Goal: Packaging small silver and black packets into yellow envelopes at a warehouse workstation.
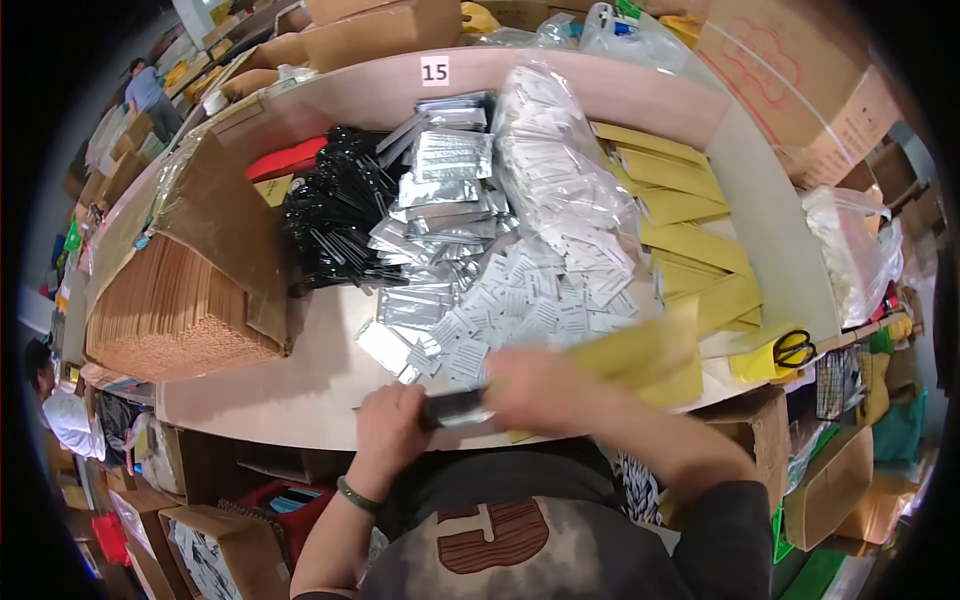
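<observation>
Close to the table's front edge, my left hand (pixel 392 425) is closed around one end of a dark, shiny flat packet (pixel 455 407). My right hand (pixel 535 388), slightly smeared by motion, is at the packet's other end with its fingers closed. A long flat yellow piece (pixel 635 352), badly blurred, trails from that hand to the right. Beyond my hands lie loose white printed sachets (pixel 545 300), silver foil packets (pixel 445 185) and thin black wrapped items (pixel 340 210). More yellow pieces (pixel 690 215) are piled on the right.
At left stands a carton (pixel 190 315) tightly filled with brown card. A clear bag (pixel 550 140) of white sachets leans at the back. Black-handled scissors (pixel 795 348) rest at the right in a yellow holder (pixel 757 360). Raised panels (pixel 640 85) border the table. Boxes crowd below.
</observation>
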A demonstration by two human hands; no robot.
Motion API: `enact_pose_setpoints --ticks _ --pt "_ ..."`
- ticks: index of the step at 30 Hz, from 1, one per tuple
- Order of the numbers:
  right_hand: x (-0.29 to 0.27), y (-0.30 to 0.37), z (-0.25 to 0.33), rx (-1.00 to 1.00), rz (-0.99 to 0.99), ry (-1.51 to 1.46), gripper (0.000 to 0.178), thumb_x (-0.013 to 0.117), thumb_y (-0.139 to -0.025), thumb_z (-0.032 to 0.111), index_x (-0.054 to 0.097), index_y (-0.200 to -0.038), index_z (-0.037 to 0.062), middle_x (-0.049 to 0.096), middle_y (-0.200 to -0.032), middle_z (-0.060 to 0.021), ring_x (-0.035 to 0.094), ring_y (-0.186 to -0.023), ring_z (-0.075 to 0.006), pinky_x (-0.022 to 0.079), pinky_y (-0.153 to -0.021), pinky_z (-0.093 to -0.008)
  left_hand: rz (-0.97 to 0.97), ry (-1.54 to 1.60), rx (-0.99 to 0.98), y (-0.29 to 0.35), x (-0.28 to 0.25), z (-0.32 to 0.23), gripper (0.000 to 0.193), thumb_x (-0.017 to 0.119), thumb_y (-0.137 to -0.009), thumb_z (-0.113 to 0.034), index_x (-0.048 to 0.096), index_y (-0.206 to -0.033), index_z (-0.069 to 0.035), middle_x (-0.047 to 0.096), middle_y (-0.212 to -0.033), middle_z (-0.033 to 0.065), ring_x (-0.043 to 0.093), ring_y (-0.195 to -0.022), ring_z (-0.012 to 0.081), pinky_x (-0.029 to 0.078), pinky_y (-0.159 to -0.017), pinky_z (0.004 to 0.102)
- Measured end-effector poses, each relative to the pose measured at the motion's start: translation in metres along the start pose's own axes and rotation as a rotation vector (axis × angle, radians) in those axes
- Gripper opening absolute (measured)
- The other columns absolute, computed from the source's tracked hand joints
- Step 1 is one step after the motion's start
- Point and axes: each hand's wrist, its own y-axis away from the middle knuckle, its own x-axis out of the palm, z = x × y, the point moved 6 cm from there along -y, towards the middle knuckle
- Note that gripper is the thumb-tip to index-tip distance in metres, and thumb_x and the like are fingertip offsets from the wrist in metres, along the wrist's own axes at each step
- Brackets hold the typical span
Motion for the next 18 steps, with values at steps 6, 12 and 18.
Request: enact_pose_setpoints --ticks 6,12,18 --pt "-0.08 0.081 -0.093 0.194 -0.032 0.26 0.035 0.075 -0.073 0.035 0.064 -0.083 0.0031 0.059 -0.104 -0.0178 0.057 -0.096 -0.0376 0.046 -0.084 -0.046 0.312 0.843 -0.342 0.015 0.005 -0.014 0.041 0.079 -0.074 -0.018 0.057 -0.103 0.001 0.063 -0.095 0.0155 0.064 -0.084 0.0328 0.051 -0.077 0.0379" --pt "0.068 0.095 -0.071 0.458 0.147 -0.907 0.038 0.062 -0.088 0.034 0.059 -0.112 0.0045 0.051 -0.131 -0.0256 0.048 -0.124 -0.041 0.039 -0.105 -0.0479 0.448 1.019 0.175 -0.001 0.029 -0.095 0.049 0.078 -0.075 -0.016 0.054 -0.114 0.001 0.039 -0.131 0.0235 0.043 -0.122 0.0377 0.041 -0.102 0.0403" --pt "0.037 0.051 -0.018 0.039 0.115 0.068 0.036 0.063 -0.077 0.031 0.059 -0.102 0.0051 0.054 -0.13 -0.0202 0.054 -0.117 -0.0387 0.044 -0.094 -0.0485 0.331 0.969 0.007 0.002 0.03 -0.079 0.05 0.077 -0.072 -0.015 0.055 -0.114 -0.001 0.034 -0.135 0.0277 0.042 -0.123 0.0438 0.042 -0.102 0.042"
